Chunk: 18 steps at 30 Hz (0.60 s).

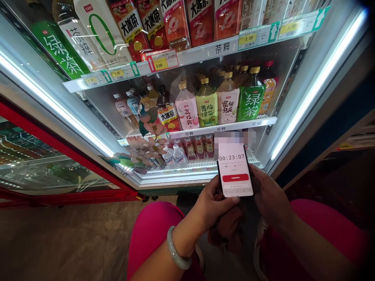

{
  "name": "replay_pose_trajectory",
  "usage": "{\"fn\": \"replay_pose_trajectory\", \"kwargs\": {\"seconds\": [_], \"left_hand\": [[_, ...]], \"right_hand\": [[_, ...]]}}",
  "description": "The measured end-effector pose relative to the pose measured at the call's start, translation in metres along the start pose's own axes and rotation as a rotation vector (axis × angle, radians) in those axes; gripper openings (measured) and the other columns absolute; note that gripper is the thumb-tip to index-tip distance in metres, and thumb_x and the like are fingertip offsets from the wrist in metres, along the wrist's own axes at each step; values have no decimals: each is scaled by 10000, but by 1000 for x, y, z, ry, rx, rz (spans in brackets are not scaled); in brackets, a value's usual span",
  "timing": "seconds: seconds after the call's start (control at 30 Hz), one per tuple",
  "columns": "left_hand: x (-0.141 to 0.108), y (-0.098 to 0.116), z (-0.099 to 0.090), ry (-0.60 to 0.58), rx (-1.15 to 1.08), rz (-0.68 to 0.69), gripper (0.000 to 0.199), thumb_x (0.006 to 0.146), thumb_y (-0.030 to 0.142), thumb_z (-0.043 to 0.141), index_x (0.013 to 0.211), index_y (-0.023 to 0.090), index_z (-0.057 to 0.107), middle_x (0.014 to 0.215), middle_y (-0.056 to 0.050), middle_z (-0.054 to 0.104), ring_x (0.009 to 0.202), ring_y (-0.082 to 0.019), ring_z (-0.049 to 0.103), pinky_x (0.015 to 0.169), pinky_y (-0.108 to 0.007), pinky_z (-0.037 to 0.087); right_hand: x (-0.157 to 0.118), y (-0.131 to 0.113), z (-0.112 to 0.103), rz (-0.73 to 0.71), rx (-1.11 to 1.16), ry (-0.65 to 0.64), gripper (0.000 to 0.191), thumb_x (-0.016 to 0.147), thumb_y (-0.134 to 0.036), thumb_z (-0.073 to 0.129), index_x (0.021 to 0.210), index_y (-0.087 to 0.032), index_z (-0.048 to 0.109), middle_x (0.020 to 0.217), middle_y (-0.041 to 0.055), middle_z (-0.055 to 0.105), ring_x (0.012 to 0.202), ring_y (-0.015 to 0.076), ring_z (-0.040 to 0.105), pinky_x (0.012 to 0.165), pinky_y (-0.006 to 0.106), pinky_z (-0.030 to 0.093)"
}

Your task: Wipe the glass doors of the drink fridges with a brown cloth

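Observation:
A phone (234, 168) with a lit screen showing a timer and a red button is held upright before the cooler. My left hand (215, 205) grips its lower left side, the thumb along the bottom edge, and also has a reddish-brown cloth (231, 224) that hangs below the phone. At the phone's right edge my right hand (269, 195) is curled, its fingertips hidden behind the phone. Behind them, a cooler shelf (205, 130) carries a pink-labelled bottle (187, 111), a yellow-green one (207, 105) and a green one (251, 97).
Large bottles and cartons stand on the upper shelf (193, 54). Small bottles (178, 156) line the bottom shelf. Flower decals (146, 150) cover part of the glass. A red-framed cooler (58, 156) is at the left. My knees (155, 234) are below, over the tiled floor (73, 238).

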<state>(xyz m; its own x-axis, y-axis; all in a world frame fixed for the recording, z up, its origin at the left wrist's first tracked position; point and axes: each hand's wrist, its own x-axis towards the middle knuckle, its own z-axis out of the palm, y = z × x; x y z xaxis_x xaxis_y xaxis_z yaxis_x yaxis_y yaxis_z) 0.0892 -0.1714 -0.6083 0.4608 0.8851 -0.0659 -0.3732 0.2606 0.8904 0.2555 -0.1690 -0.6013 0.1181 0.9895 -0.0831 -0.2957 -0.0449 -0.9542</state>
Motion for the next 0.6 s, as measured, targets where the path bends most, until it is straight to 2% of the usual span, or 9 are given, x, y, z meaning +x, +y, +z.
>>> {"fn": "replay_pose_trajectory", "kwargs": {"seconds": [0.1, 0.27, 0.43, 0.53, 0.6], "left_hand": [[0, 2, 3, -4, -3, -2, 686, 696, 361, 970, 1284, 182, 665, 1226, -108, 785, 1183, -299, 729, 1095, -438, 518], [-3, 1, 10, -11, -21, -1, 730, 648, 380, 997, 1271, 197, 663, 1202, -105, 787, 1183, -302, 727, 1120, -471, 503], [-14, -1, 21, -177, 21, -40, 795, 662, 355, 995, 1359, 200, 645, 1272, -118, 756, 1247, -307, 690, 1122, -447, 495], [-20, 2, 22, -174, 113, -118, 1032, 665, 359, 994, 1555, 245, 483, 1150, -106, 790, 1058, -248, 749, 983, -388, 547], [-22, 6, 18, -109, 189, -118, 1137, 666, 393, 990, 1617, 236, 388, 1048, -98, 808, 915, -203, 747, 906, -346, 547]], "right_hand": [[7, -2, -2, 55, 105, 34, 468, 897, -631, 650, 1148, -245, 732, 1021, 60, 800, 937, 283, 768, 732, 403, 654], [9, 1, -9, 93, 152, -6, 430, 816, -586, 779, 1101, -266, 737, 974, 46, 806, 823, 272, 765, 622, 369, 623], [-14, -10, -15, 76, 168, 106, 416, 750, -556, 857, 966, -213, 763, 834, 33, 791, 659, 200, 718, 567, 300, 591], [-32, -24, -41, 35, 201, 231, 411, 698, -521, 905, 916, -198, 776, 817, 39, 791, 654, 198, 724, 565, 282, 595], [-43, -28, -74, -1, 166, 321, 363, 742, -503, 881, 933, -208, 791, 861, 47, 805, 689, 209, 750, 586, 278, 605]]}}
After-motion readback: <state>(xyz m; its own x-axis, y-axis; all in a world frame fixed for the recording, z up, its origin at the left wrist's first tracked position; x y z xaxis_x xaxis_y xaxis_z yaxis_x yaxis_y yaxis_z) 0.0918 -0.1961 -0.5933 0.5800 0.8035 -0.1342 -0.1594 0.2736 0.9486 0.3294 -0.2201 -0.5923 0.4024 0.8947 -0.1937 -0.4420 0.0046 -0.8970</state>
